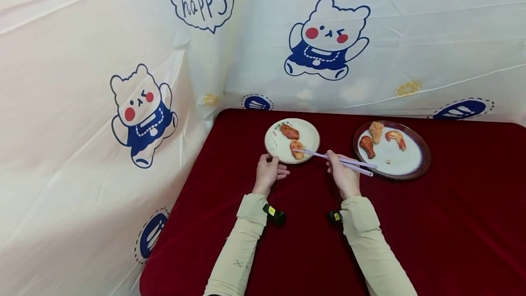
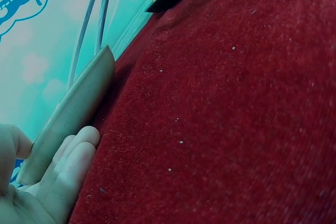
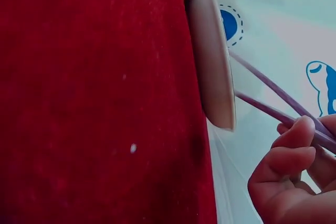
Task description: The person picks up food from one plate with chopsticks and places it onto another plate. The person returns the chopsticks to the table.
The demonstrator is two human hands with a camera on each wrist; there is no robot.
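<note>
In the head view a small white plate (image 1: pixel 269 143) bears two browned food pieces that look like chicken. One chicken piece (image 1: pixel 289 132) lies at the back beside a printed pattern. The lighter chicken piece (image 1: pixel 297 150) lies nearer the front rim. My left hand (image 1: pixel 269 173) holds that rim, thumb over the edge and fingers along the outer side, as the left wrist view also shows. My right hand (image 1: pixel 344 175) grips a pair of pale purple chopsticks (image 1: pixel 320 154), their tips at the lighter piece. The right wrist view shows the chopsticks (image 3: pixel 268 109) spread apart, tips hidden behind the plate wall (image 3: pixel 212 61).
Right of my right hand stands a larger brown-rimmed plate (image 1: pixel 426 152) with a drumstick (image 1: pixel 367 146), a fried piece (image 1: pixel 376 132), a shrimp (image 1: pixel 396 140) and a crumb (image 1: pixel 388 162). A dark red cloth (image 1: pixel 304 250) covers the table. Printed white curtains (image 1: pixel 255 49) hang behind and at left.
</note>
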